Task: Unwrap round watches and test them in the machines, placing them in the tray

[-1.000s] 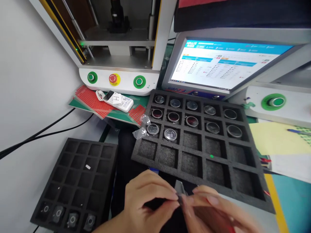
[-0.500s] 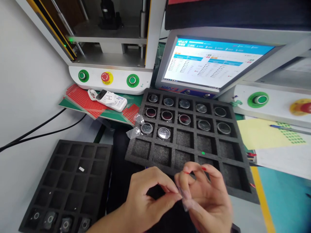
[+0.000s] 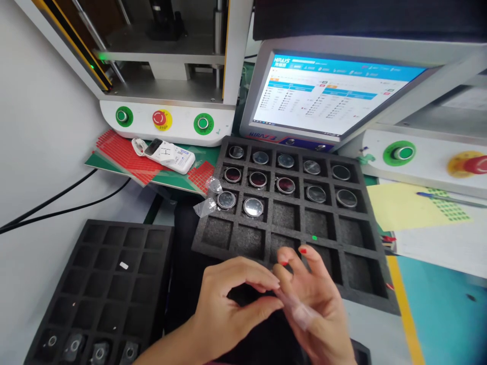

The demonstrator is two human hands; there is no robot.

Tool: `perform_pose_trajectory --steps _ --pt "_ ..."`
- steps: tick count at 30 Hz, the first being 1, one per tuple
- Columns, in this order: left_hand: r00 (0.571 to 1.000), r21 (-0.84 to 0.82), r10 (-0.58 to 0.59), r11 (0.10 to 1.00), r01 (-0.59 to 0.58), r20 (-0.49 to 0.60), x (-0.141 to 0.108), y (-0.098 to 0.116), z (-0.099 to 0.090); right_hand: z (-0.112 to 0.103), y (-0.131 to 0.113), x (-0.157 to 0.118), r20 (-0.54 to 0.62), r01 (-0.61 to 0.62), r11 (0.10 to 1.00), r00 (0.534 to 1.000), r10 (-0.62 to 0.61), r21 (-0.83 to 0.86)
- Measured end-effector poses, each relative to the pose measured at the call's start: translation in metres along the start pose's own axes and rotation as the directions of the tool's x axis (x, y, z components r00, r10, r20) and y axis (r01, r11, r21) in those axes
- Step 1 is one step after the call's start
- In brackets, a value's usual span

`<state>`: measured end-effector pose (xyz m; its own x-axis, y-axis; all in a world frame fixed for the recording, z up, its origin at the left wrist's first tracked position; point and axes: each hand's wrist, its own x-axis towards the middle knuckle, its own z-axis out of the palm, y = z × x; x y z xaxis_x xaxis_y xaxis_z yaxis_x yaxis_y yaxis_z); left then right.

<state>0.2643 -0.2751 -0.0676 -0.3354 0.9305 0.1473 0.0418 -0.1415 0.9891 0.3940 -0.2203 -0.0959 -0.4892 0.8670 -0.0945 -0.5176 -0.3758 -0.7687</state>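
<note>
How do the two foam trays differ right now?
The right tray has five compartments across, four deep; the left tray has four across, five deep. The right tray bears round discs in its three far rows; the left tray bears small ringed parts in its near row. Both are dark foam grids.

A big bright screen [image 3: 335,96] leans back beside a machine with a red stop button [image 3: 160,118]. A white gadget [image 3: 171,156] lies by some red squares [image 3: 124,154]. A blue pen [image 3: 437,196] is on yellow paper [image 3: 391,205]. Black wires [image 3: 49,197] hang by the wall [image 3: 34,126].
</note>
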Motion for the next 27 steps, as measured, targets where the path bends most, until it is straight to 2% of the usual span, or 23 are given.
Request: perform_pose_trajectory --steps 3,8,12,15,19,23,27 --pt "0.998 0.001 -0.050 0.999 0.050 -0.029 -0.0003 0.0007 0.0017 0.0014 -0.0021 0.0009 0.027 0.055 0.997 0.998 -0.054 -0.051" --pt "0.995 0.005 -0.096 0.995 0.096 -0.026 -0.0007 0.0060 0.0019 0.0009 -0.0037 -0.0004 0.018 0.247 0.947 0.968 -0.249 -0.206" --pt "0.995 0.002 -0.099 0.995 0.099 -0.015 -0.0010 0.0096 0.0020 0.0022 -0.0079 -0.0026 0.091 0.299 0.914 0.954 -0.284 -0.275" --pt "0.999 0.032 -0.029 0.999 0.030 -0.024 -0.0007 0.0090 0.0028 0.0038 -0.0103 -0.0040 0.072 0.287 0.918 0.958 -0.278 -0.275" --pt "0.996 0.066 0.089 0.994 -0.089 -0.007 0.0003 0.0067 0.0035 0.0038 -0.0103 -0.0049 0.057 0.210 0.957 0.978 -0.202 -0.201" --pt "0.995 0.048 0.103 0.993 -0.104 0.017 0.0016 0.0072 0.0028 0.0018 -0.0087 -0.0041 0.058 0.187 0.966 0.982 -0.179 -0.180" --pt "0.997 0.034 0.064 0.997 -0.066 0.050 0.0027 0.0089 0.0009 -0.0007 -0.0091 -0.0028 0.102 0.162 0.971 0.984 -0.146 -0.174"
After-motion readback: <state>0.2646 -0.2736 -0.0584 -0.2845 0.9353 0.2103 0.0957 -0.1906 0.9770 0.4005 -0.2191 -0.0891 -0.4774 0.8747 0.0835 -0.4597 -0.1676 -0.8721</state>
